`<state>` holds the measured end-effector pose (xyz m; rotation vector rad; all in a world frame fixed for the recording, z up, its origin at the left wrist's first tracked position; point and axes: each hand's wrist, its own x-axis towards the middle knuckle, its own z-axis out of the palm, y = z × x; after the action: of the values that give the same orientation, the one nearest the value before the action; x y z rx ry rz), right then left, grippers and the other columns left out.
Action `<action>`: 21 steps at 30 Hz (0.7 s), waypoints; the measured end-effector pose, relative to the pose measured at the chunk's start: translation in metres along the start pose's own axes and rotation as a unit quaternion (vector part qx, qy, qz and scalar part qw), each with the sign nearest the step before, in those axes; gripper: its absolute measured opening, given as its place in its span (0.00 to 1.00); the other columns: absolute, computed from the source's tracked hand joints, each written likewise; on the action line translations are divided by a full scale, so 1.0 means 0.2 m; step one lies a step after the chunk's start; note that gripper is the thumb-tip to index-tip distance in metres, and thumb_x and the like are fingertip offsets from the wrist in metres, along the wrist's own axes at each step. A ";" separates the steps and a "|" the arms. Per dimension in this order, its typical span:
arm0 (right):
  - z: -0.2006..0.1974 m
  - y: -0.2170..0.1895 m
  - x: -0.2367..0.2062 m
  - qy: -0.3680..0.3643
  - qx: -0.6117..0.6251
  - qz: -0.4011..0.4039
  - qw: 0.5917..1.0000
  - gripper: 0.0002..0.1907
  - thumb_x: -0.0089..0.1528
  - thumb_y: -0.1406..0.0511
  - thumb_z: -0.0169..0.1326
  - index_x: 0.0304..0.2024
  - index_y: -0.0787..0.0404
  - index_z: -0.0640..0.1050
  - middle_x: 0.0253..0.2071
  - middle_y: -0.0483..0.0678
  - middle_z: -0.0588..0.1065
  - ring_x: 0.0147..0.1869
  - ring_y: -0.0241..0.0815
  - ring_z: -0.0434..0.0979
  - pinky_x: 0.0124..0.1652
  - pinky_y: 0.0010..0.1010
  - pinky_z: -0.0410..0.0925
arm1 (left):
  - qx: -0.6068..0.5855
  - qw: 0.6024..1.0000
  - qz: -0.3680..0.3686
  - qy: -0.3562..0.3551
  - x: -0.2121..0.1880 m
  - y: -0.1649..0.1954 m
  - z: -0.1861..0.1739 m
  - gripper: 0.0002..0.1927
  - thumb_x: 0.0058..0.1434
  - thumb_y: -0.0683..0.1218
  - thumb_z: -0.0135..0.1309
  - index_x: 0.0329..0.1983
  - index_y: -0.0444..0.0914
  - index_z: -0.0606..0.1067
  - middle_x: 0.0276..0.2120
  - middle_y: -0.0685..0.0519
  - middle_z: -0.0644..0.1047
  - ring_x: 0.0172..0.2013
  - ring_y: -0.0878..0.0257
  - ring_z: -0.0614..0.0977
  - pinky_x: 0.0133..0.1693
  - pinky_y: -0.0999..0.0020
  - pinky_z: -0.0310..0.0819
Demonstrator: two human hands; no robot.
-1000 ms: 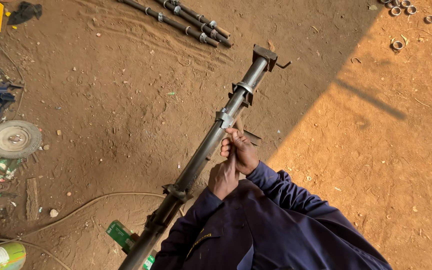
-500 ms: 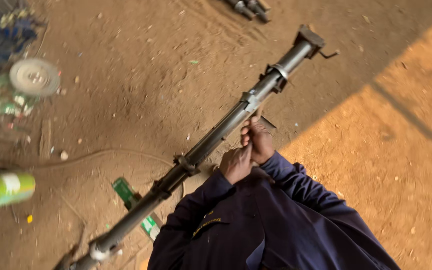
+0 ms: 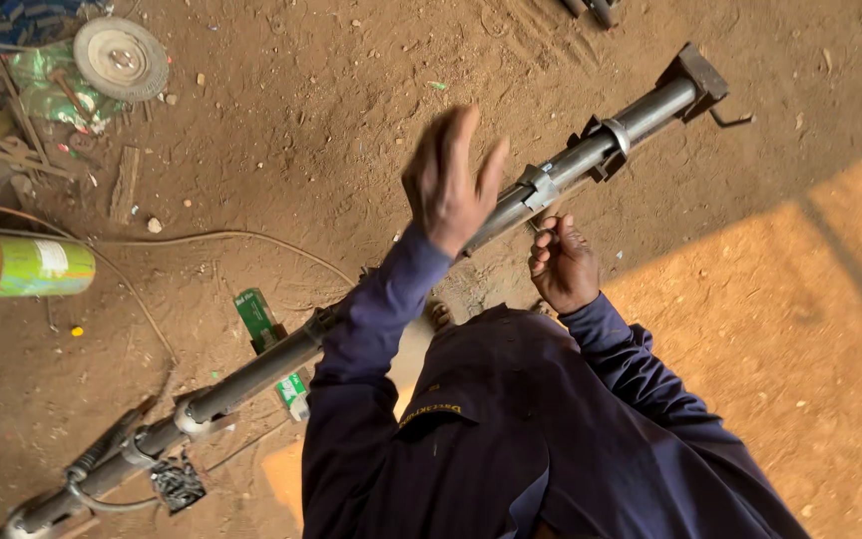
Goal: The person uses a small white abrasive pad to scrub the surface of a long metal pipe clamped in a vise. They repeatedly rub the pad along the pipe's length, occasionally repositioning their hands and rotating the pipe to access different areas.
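A long grey steel pipe assembly (image 3: 591, 155) with clamps and a flat end plate runs diagonally over the dirt floor, from lower left to upper right. My left hand (image 3: 451, 185) is raised in the air above the pipe, fingers spread, blurred and holding nothing. My right hand (image 3: 563, 265) sits just below the pipe near a clamp (image 3: 539, 188), fingers curled; I cannot tell whether it holds anything. Both arms wear dark blue sleeves.
A round grinding disc (image 3: 122, 58) and scrap lie at the top left. A green and yellow cylinder (image 3: 22, 266) rests at the left edge. A green box (image 3: 256, 317) sits under the pipe. A thin cable (image 3: 212, 240) snakes across the dirt.
Both hands were together on the pipe. Now my left hand has let go and lifted up above it. The view has tilted, showing more of the pipe's lower end.
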<state>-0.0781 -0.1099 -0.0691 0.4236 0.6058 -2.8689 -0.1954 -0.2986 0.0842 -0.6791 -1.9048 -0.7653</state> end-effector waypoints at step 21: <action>-0.04 0.09 -0.15 0.021 -0.025 -0.033 0.999 0.16 0.76 0.53 0.44 0.46 0.56 0.75 0.31 0.42 0.75 0.29 0.33 0.72 0.31 0.25 0.69 | 0.011 0.998 0.020 -0.058 0.00 -0.10 0.37 0.35 0.69 0.56 0.55 0.74 0.46 0.54 0.71 0.42 0.56 0.70 0.42 0.60 0.70 0.33 0.52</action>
<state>-0.0443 -0.1196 -0.0733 0.4670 0.7101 -2.9064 -0.2506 -0.2560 0.0534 -0.7595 -1.9962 -0.6912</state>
